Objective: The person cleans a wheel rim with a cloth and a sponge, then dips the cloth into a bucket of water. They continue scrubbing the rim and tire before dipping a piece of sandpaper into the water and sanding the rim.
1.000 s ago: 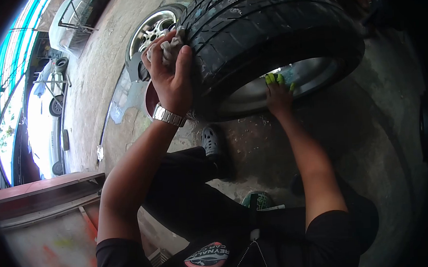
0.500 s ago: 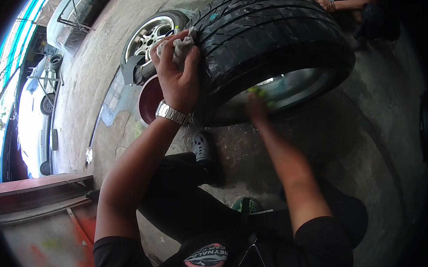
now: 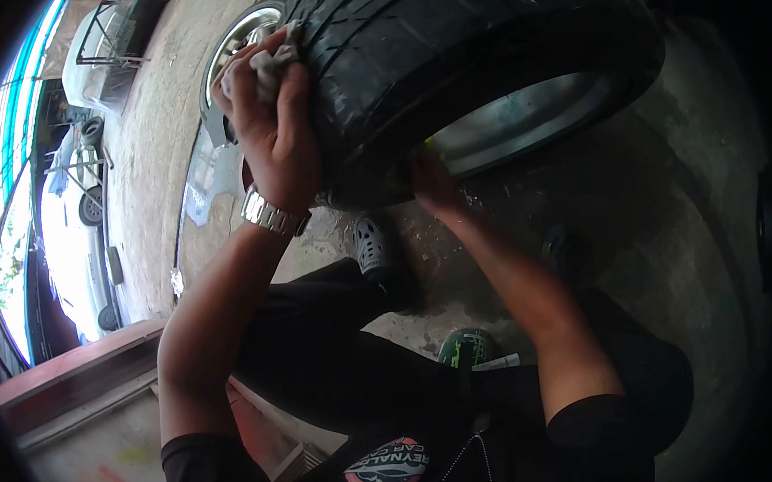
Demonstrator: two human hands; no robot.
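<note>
A large black tire (image 3: 447, 57) on a silvery rim (image 3: 527, 118) stands tilted before me, its open inner side facing me. My left hand (image 3: 274, 134), with a metal watch at the wrist, is pressed to the tread's left side and clutches a crumpled greyish-white cloth (image 3: 268, 72). Low at the rim's near left edge, my right hand (image 3: 435, 183) reaches into the wheel. Its fingers are closed on a small yellow-green thing (image 3: 431, 144), mostly hidden by the hand and the dark sidewall; I cannot tell its kind.
Behind my left hand another wheel (image 3: 252, 27) lies on the concrete floor. A dark red basin (image 3: 246, 174) peeks out beside my wrist. My shod feet stand below the tire. At lower left is a red-edged panel (image 3: 90, 366); parked cars (image 3: 76, 246) are farther left.
The tire and my left hand with the cloth sit farther left and higher in view. My right hand has shifted left along the rim. The other person's arm has left the view.
</note>
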